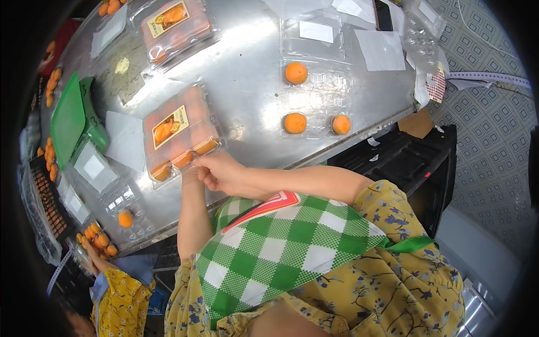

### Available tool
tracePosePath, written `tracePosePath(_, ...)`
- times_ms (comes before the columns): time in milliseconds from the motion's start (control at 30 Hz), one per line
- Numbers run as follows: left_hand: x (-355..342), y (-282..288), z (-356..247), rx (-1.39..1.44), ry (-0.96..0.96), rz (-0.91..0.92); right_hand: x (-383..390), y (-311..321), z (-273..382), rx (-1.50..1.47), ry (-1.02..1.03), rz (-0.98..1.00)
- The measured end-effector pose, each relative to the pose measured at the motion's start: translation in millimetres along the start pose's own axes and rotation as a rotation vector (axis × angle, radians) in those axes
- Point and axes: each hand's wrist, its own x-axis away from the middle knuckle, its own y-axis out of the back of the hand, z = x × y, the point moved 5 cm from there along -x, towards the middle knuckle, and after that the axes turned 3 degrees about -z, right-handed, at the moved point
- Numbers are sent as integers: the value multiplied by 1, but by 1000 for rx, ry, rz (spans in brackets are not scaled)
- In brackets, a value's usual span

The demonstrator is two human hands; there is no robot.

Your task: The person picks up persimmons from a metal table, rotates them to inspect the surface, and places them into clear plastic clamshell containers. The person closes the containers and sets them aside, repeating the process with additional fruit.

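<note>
A closed clear plastic box [191,126] of orange fruit, with a cream picture label, lies before me on the steel table [247,73]. My right hand [216,171] is closed at its front edge, thumb and index finger pinching the rim. Behind it, my left hand [192,178] reaches to the same front edge; its fingers are mostly hidden. To the right lies an open clear box [317,95] holding three orange fruits. Left of the held box is a white paper sheet [123,140].
A second filled box [174,31] is at the back. Green plastic trays [73,118], a clear box with one fruit [140,216] and loose fruit [95,238] line the left. A co-worker's hand [92,255] touches that fruit. Papers and a phone [383,15] lie back right; a black crate [415,174] stands below the edge.
</note>
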Motion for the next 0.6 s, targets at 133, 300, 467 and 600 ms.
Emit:
tracePosePath(133,2,-4,-6,81,7,206,18,12,8,224,52,56)
tracePosePath(300,12,24,-89,159,-138,329,71,65,51,1220,690,111)
tracePosePath(467,31,75,-214,220,-368,384,128,124,120,1846,1232,-631)
tracePosePath(600,56,112,-287,246,-521,426,118,142,124,1929,1146,-678)
